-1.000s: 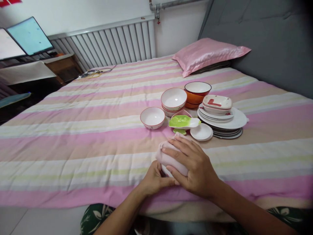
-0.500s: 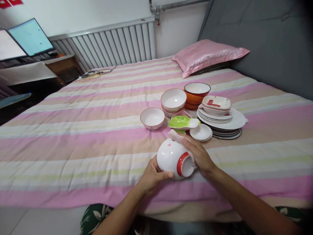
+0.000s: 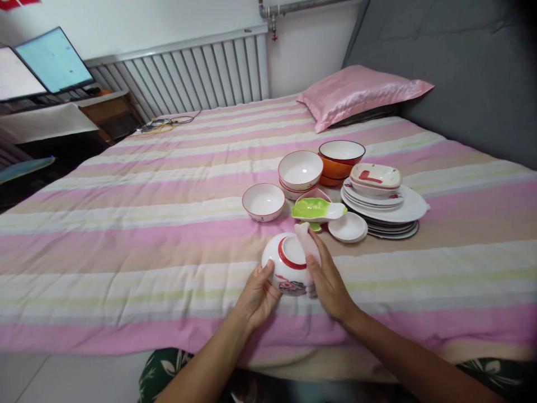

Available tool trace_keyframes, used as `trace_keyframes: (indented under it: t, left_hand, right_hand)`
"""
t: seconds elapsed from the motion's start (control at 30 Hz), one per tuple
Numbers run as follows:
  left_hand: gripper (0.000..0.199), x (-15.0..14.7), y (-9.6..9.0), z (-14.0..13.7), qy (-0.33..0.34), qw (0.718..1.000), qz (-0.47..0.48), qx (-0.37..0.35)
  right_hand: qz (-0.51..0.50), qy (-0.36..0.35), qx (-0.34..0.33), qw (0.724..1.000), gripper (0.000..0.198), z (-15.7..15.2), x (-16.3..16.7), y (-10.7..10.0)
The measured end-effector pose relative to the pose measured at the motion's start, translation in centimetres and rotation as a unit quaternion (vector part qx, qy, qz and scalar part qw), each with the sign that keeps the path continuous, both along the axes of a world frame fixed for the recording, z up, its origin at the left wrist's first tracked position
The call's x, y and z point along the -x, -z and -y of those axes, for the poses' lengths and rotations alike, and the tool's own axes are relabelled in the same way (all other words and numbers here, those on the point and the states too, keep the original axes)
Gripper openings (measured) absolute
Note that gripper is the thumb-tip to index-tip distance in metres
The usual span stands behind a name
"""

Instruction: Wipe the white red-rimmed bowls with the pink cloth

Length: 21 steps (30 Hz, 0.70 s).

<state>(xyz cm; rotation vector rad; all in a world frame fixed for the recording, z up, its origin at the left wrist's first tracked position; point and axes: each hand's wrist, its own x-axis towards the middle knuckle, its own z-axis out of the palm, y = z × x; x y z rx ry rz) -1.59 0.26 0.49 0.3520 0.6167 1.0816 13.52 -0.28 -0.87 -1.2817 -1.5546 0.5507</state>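
Just above the bed's near edge, a white bowl [image 3: 274, 254] with a red foot ring and a dark and red picture is held bottom up, tilted toward me. My left hand [image 3: 259, 296] grips its left side, thumb on the outer wall. On the other side my right hand [image 3: 329, 277] presses a pale pink cloth [image 3: 308, 246] against the bowl, its fingers closed round the cloth. Beyond the hands lie a green leaf-shaped dish [image 3: 312, 208], small white saucers [image 3: 347, 226] and a single red-rimmed bowl [image 3: 263, 201].
Behind these stand stacked red-rimmed bowls [image 3: 300, 169] and orange bowls [image 3: 335, 168]. To the right, rectangular dishes [image 3: 375, 176] top a pile of plates [image 3: 413, 204]. A pink pillow [image 3: 364, 92] lies at the headboard; cables [image 3: 168, 123] lie at the far left of the striped bedspread [image 3: 126, 240].
The bowl has been turned in my hands: its foot ring now faces up and away, and a picture on its wall shows. My right hand with the cloth has moved slightly left.
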Motion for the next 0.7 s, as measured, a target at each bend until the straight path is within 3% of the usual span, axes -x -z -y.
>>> trace_keyframes:
  t: [0.13,0.33,0.47,0.7]
  left_hand:
    - [0.039,0.1,-0.2,-0.1,-0.001,0.999,0.029,0.028]
    - [0.033,0.3,-0.7,-0.3,-0.010,0.994,0.072,0.075]
    - [0.047,0.8,-1.2,-0.4,0.020,0.986,0.130,0.097]
    - [0.049,1.3,-1.1,-0.1,-0.006,0.963,0.227,0.143]
  right_hand:
    - [0.101,0.000,-0.055,0.993,0.058,1.1,0.7,0.6]
    - [0.293,-0.008,-0.146,0.945,0.054,1.8,1.2,0.5]
    - [0.343,-0.010,-0.188,0.920,0.050,1.4,1.5,0.2]
    - [0.414,-0.068,-0.245,0.874,0.041,0.8,2.3,-0.3]
